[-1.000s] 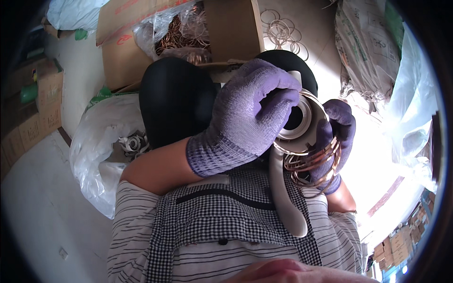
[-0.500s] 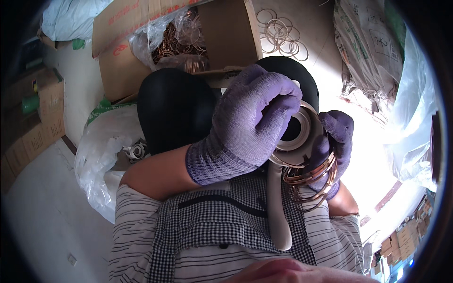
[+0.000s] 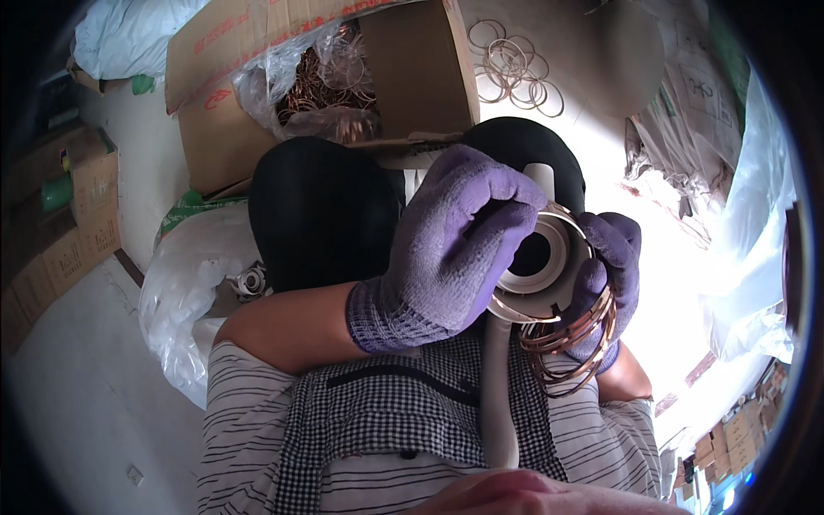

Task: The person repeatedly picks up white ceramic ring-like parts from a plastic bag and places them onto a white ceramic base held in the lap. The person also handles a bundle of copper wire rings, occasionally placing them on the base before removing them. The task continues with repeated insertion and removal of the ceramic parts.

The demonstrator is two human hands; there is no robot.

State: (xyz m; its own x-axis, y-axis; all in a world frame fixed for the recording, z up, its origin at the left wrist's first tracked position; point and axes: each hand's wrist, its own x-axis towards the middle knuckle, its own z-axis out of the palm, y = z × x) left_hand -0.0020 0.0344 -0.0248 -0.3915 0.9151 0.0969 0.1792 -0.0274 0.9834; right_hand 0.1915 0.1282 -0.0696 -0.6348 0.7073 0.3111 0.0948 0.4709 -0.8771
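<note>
Between my gloved hands is a round whitish plastic housing (image 3: 528,303) with a dark central hole. One long arm points away from me and another runs back over my checked apron. A thin copper-coloured ring (image 3: 585,235) lies along the housing's rim. My left hand (image 3: 459,245), in a purple glove, is closed in a pinch at the rim's left side; its fingertips are partly hidden. My right hand (image 3: 616,257) is closed around the right side, thumb and fingers at the ring. A bunch of copper-coloured rings (image 3: 562,336) hangs about its fingers.
Beyond my knees an open cardboard box (image 3: 421,73) holds many copper rings in clear plastic. Loose rings (image 3: 515,64) lie on the floor. Left, a plastic bag (image 3: 184,283) holds white parts. Sacks (image 3: 682,142) stand at the right. A blurred round shape (image 3: 631,56) shows at the upper right.
The housing has tipped and shifted slightly, so its far arm shows more. The thin ring shows more clearly along the rim. A blurred round shape has appeared at the upper right.
</note>
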